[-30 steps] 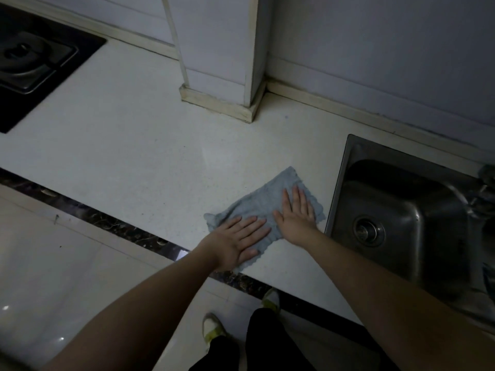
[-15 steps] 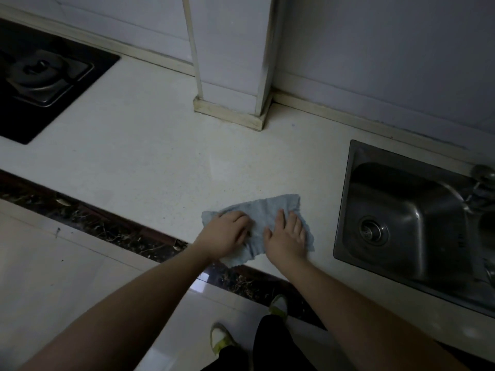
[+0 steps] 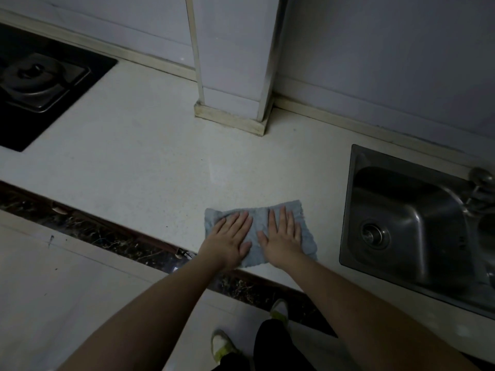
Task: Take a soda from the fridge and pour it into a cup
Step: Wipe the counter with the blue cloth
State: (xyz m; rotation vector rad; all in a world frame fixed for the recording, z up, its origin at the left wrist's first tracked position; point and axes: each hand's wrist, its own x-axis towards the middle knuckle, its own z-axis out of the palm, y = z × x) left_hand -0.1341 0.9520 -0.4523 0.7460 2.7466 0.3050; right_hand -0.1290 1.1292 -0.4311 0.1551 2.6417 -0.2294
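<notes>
A light blue cloth (image 3: 257, 219) lies flat on the pale countertop (image 3: 150, 162), close to its front edge. My left hand (image 3: 230, 241) presses flat on the cloth's left half, fingers straight and spread. My right hand (image 3: 284, 238) presses flat on its right half in the same way. No soda, cup or fridge is in view.
A steel sink (image 3: 409, 220) is set into the counter at the right, with a tap (image 3: 482, 183) at its far corner. A black gas hob (image 3: 34, 81) sits at the far left. A wall column (image 3: 235, 76) stands on the counter behind the cloth. My shoes (image 3: 222, 344) show on the floor below.
My left hand, curled on the cloth half a second ago, now lies flat. The cloth has been folded and smoothed into a narrower rectangle nearer the counter's edge.
</notes>
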